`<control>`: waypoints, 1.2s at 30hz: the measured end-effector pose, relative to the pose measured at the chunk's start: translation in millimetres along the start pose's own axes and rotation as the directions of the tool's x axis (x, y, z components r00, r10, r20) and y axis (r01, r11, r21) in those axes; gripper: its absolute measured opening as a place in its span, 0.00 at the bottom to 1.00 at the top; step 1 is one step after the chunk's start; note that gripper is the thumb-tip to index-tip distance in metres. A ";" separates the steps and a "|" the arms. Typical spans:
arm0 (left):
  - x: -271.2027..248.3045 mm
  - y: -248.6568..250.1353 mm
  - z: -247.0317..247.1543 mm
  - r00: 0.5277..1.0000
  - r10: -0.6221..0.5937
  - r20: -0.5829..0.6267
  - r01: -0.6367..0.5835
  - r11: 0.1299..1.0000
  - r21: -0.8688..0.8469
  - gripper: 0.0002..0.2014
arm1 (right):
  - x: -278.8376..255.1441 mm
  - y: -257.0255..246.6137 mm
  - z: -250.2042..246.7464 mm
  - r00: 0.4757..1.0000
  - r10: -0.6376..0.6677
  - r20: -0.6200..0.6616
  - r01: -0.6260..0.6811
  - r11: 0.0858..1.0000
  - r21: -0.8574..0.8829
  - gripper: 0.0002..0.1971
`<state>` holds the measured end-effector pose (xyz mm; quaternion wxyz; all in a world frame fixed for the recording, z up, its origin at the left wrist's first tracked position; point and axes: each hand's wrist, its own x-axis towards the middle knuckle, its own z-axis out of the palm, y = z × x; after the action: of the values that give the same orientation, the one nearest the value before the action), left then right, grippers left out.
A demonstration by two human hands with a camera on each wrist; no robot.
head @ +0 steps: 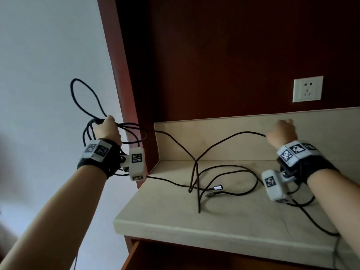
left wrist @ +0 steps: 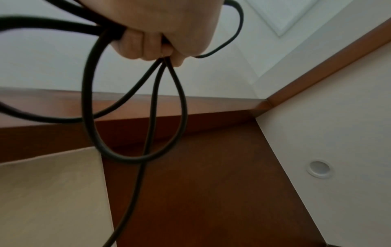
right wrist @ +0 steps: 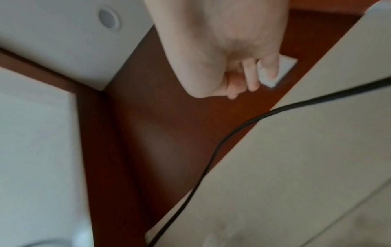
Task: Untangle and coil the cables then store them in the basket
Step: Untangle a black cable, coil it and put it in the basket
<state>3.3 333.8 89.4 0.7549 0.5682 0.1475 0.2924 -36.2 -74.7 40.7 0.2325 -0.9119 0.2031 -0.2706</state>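
Note:
My left hand is raised left of the counter and grips several loops of black cable; the curled fingers close round the strands, with loops hanging below. From that hand a strand runs to a crossing above the counter, then arcs up to my right hand. The right hand's fingers are curled; the head view shows the cable ending at its thumb side. More cable lies tangled on the counter, with two plug ends. No basket is in view.
The beige stone counter has a low backsplash behind and to the left. A white wall socket sits on the dark red wood panel above. A wooden side post stands between my left hand and the counter. Another cable trails off the front right edge.

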 end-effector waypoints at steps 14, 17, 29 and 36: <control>-29.9 -0.9 17.9 0.993 0.108 0.050 -0.110 0.993 0.050 0.14 | -84.3 -91.0 78.4 0.282 -0.881 0.380 0.958 0.279 -0.066 0.12; -26.6 -0.9 12.6 0.984 0.176 0.030 -0.178 0.982 0.058 0.14 | -78.1 -92.6 69.9 0.313 -0.867 0.388 0.939 0.344 0.011 0.11; -19.4 -14.2 2.0 0.971 0.238 -0.011 -0.233 0.959 0.160 0.14 | 3.0 -78.9 -4.0 0.945 -0.092 -0.313 0.322 0.407 0.855 0.12; -27.9 -12.7 2.4 0.938 0.345 0.019 -0.340 0.910 0.237 0.17 | 30.0 -20.0 -34.8 0.929 0.251 -0.270 0.020 0.696 0.718 0.15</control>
<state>-13.8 312.6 75.2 0.6170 0.6677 0.0883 0.4071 -28.7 -84.4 89.3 0.5424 -0.6738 0.1787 -0.4689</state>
